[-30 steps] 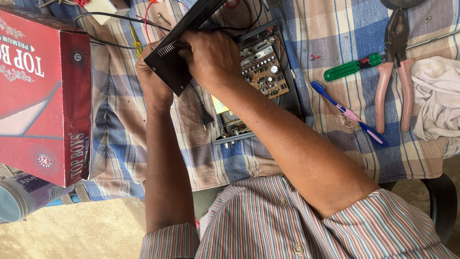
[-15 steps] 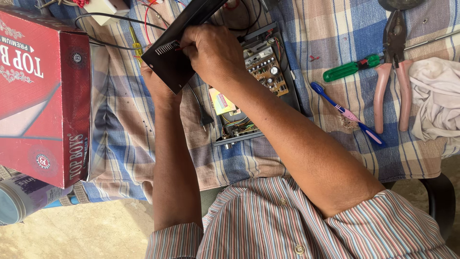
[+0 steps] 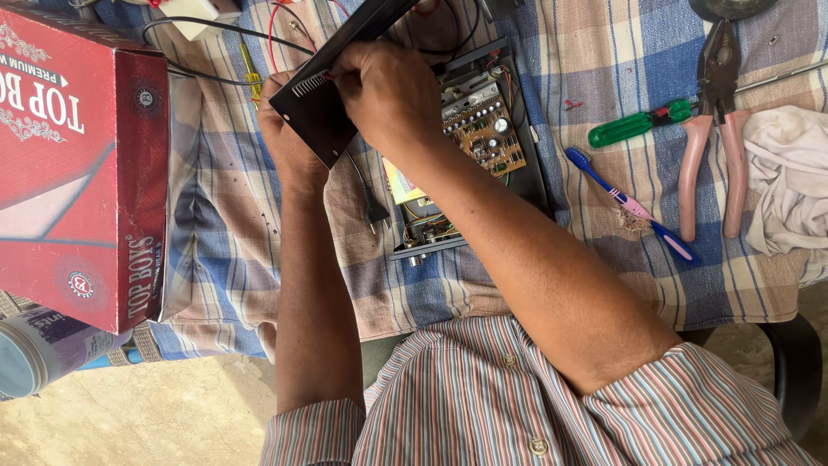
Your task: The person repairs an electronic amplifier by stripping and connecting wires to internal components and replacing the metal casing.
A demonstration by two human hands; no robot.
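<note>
I'm holding the black metal cover up over the open amplifier chassis, both hands on it. My left hand is wrapped round the lower left edge from underneath, and my right hand is clenched over the top side, fingers curled right by the row of vent slots. The cover is tilted, and its long axis is running diagonally: the low corner is pointing down toward me and the left, the far end is pointing up and right, out past the top of the view. The chassis is sitting on the checked cloth covering the counter, its brown circuit board showing just right of my knuckles, black mains plug dangling beside it.

Off to the right I'm seeing the green-handled screwdriver, the pink-handled pliers, a blue and pink toothbrush and a white rag. A red cardboard box is sitting on the left.
</note>
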